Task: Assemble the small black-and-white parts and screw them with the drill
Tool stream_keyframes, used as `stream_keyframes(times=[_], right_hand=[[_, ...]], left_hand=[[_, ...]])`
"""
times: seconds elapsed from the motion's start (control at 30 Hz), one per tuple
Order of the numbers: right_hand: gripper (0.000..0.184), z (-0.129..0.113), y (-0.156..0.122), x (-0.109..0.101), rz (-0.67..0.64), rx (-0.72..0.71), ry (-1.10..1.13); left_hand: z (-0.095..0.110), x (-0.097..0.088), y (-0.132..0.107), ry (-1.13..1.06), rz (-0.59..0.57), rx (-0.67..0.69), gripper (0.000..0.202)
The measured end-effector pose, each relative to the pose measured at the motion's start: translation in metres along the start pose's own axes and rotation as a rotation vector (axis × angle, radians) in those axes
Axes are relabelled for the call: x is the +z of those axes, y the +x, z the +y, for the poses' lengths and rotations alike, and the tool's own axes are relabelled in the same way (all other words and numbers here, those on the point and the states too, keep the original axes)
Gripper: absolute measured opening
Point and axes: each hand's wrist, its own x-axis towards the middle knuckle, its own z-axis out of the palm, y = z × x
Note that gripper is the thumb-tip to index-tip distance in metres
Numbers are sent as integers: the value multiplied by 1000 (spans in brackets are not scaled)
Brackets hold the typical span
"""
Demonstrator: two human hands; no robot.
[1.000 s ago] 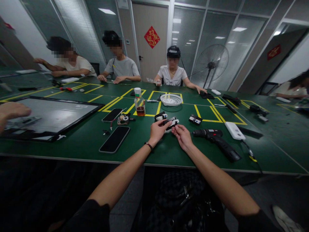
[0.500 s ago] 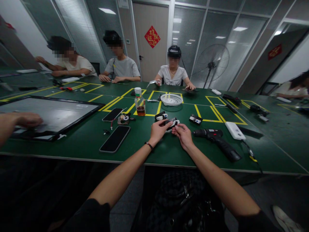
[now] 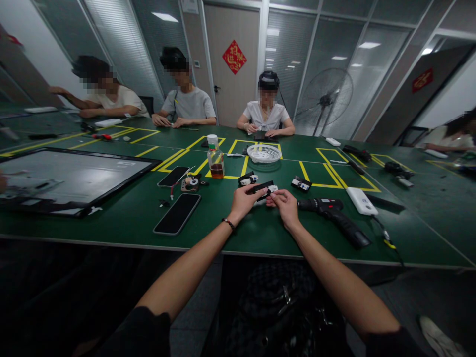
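Note:
My left hand [image 3: 245, 202] pinches a small black-and-white plastic part [image 3: 272, 189] between thumb and fingers, just above the green table. At the part's right end, the closed fingertips of my right hand [image 3: 285, 207] press against its near edge; anything smaller between them is hidden. Just beyond my left hand lies a similar black-and-white part [image 3: 248, 178]. Another such part [image 3: 301, 184] rests farther right. A black cordless drill [image 3: 334, 216] lies on its side near my right hand, its chuck toward my wrist.
Left of my hands are a phone [image 3: 177, 214], a second phone [image 3: 173, 176] and a small wired assembly [image 3: 191, 184]. A bottle [image 3: 216, 161] stands before a white basket [image 3: 264, 153]. A large framed panel [image 3: 92, 181] covers the left side. A white power bank [image 3: 362, 201] with cable lies right.
The black-and-white part has tilted slightly in my hands, showing more of its black side. A neighbour's hand has drawn left off the panel. The person opposite has brought both hands together.

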Motion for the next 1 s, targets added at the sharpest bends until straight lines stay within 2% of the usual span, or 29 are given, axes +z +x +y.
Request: stream_keyframes(times=[0.33, 0.57, 0.77, 1.0], right_hand=[[29, 12, 1, -1, 43, 76, 139], [28, 14, 3, -3, 54, 107, 163], [28, 9, 5, -8, 22, 109, 91], [26, 2, 5, -14, -63, 21, -42]], left_hand=[[0, 0, 0, 72, -41, 46, 50], [2, 1, -2, 105, -30, 64, 48], [1, 1, 0, 19, -84, 71, 50], [-5, 0, 2, -48, -186, 52, 60]])
